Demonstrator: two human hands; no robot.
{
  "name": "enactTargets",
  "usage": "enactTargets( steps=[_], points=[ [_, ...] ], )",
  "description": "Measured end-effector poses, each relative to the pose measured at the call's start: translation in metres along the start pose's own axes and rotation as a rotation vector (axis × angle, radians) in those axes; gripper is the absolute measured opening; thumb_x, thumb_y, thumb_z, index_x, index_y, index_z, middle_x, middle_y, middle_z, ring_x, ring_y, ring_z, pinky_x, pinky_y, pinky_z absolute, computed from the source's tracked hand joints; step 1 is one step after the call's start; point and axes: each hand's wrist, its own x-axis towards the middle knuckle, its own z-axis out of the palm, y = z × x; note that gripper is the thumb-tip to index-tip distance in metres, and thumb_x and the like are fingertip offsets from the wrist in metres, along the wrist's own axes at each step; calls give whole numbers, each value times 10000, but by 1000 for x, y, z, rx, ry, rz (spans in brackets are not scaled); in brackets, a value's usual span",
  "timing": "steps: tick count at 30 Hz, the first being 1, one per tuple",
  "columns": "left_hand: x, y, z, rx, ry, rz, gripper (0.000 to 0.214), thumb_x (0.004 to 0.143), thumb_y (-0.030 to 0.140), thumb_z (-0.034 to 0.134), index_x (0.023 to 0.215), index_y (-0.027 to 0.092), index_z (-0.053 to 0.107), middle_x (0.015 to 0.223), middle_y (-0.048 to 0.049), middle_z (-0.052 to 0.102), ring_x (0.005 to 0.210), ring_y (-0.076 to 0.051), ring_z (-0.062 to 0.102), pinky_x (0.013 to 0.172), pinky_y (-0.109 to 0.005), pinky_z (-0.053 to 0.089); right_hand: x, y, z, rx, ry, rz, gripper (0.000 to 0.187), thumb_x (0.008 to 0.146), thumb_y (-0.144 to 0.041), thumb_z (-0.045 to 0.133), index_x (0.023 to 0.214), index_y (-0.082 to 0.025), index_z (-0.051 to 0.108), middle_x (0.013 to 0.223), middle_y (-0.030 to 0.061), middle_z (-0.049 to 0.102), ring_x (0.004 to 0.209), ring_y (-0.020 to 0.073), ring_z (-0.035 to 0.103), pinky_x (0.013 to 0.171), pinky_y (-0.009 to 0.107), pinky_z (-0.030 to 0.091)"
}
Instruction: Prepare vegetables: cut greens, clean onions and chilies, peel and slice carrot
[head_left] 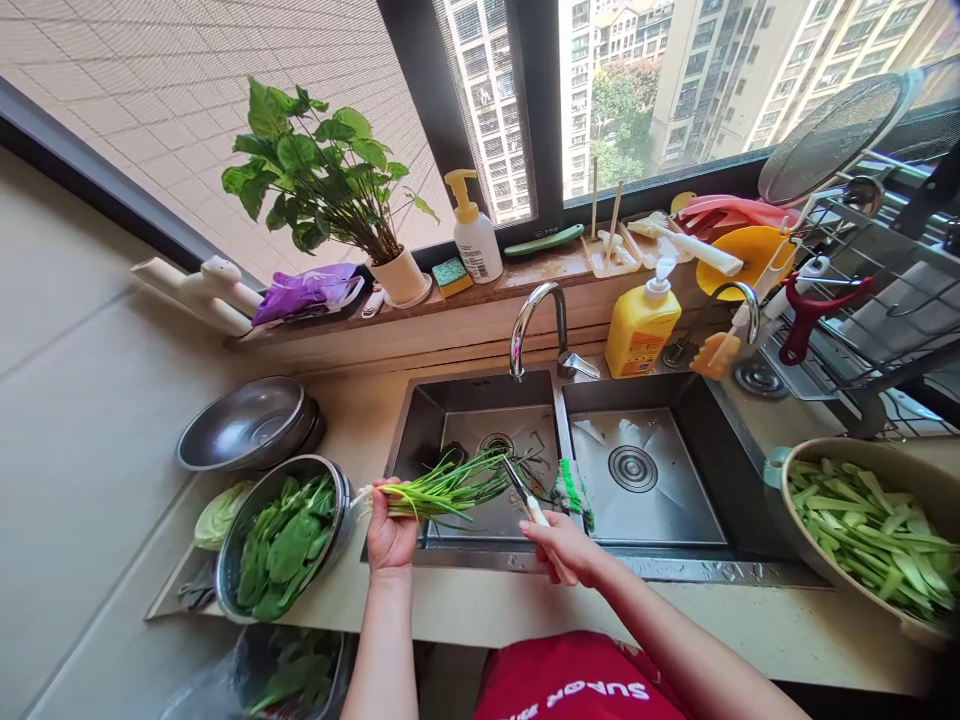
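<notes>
Bright daylight pours through a wide dark-framed window [675, 100] onto the brown stone windowsill [525, 277], beige countertop [487, 605] and pale tiled wall [67, 400].

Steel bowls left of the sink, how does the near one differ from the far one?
The near steel bowl is heaped with leafy greens; the far steel bowl looks empty. The near one sits at the front edge of the counter; the far one sits behind it. Both are round, shiny metal.

Left of the sink [420, 425] on the tabletop [675, 615] sits a bowl of leaves [225, 575] with an empty bowl [247, 425] behind it, right of it a bowl of cut stems [885, 455], scallions [442, 490] over its left basin, and a potted plant [322, 175] on the windowsill [525, 275] behind.
</notes>
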Motion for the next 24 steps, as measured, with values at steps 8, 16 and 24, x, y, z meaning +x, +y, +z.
enactTargets(
  steps=[8,16,24],
  points=[
    [-1,-3,12,45,-6,20,191,712,183,688,842,220,552,773,71,596,714,-85,566,753,-238,470,-4,0,-9,-276,-96,-148,262,692,-410,623,780,-201,492,546,-71,458,345,45,410,316,161,308],
    [-7,-9,26,-13,-131,19,232,702,179,703,828,238,518,720,94,559,634,-66,527,703,-247,419,-9,-10,-16,-162,-74,-86,322,671,-454,632,766,-211,441,503,-82,430,325,56,366,316,183,263],
    [-8,-11,28,15,-166,-24,229,700,174,704,806,227,508,703,90,549,608,-66,505,697,-258,388,-14,-20,-18,-179,-83,-110,340,653,-441,665,761,-195,457,568,-75,429,416,34,366,396,169,281]
  ],
)
